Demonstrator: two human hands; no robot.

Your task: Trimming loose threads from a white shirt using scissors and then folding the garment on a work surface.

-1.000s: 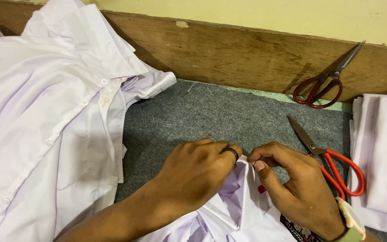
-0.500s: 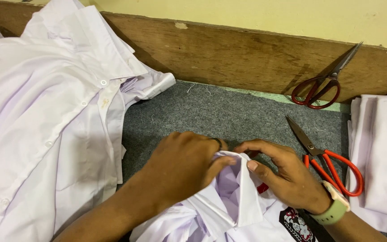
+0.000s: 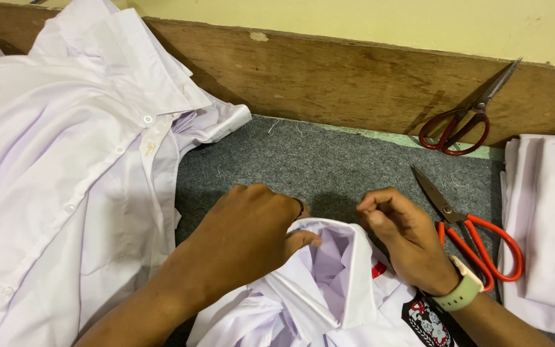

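A person works at a white shirt (image 3: 329, 302) that lies bunched at the near edge of a grey felt-covered table (image 3: 329, 167), its collar standing open toward the camera. The left hand (image 3: 252, 238) lies palm down over the left side of the collar, fingers curled and the thumb tip pressed against the fold, so it grips the cloth there. The right hand (image 3: 406, 238) hovers at the collar's right side with its fingers drawn together into a loose fist; whether they pinch a thread or a bit of fabric cannot be told. A pale green watch (image 3: 462, 292) sits on that wrist, and a dark embroidered badge (image 3: 428, 324) shows on the shirt below it.

As a judgement, the work on this shirt looks to be in mid-course: the collar is opened and held, yet the garment is neither smoothed nor folded. A heap of white shirts (image 3: 65, 167) covers the table's left side and a folded stack (image 3: 547, 225) sits at its right edge.

Orange-handled scissors (image 3: 476, 238) lie just beside the right hand, untouched. A second pair with dark red handles (image 3: 464, 122) leans against the wooden board (image 3: 329, 77) along the far edge.
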